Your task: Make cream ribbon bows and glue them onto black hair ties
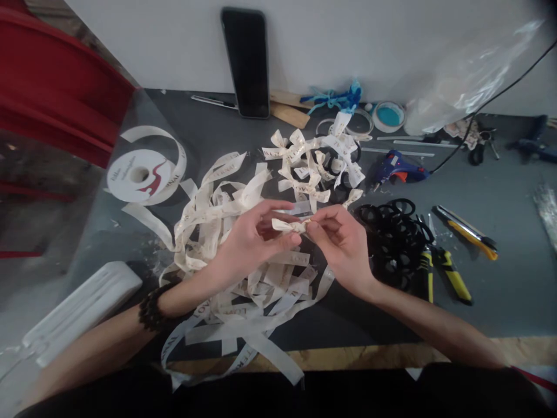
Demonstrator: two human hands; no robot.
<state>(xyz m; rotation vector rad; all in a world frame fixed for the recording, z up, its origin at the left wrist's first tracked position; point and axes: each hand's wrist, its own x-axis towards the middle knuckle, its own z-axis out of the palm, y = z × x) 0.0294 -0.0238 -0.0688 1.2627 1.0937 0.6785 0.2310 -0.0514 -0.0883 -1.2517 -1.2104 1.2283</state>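
Between my two hands is a small cream ribbon bow (289, 226) with printed lettering. My left hand (256, 232) pinches its left side with thumb and fingers. On the right side, the fingertips of my right hand (342, 244) are closed on the bow's knot end. Beneath and left of my hands lies a tangled heap of cream printed ribbon (213, 217), with cut strips among it. Just beyond my hands sits a cluster of finished-looking ribbon bows (300, 151). Black hair ties (391, 232) are piled to the right of my right hand.
A ribbon spool (139, 174) lies at left, above a white plastic device (82, 313). A phone (247, 64) leans on the wall. At right are a blue glue gun (398, 167), yellow-handled pliers (452, 276) and a utility knife (465, 229). A tape roll (389, 116) stands behind.
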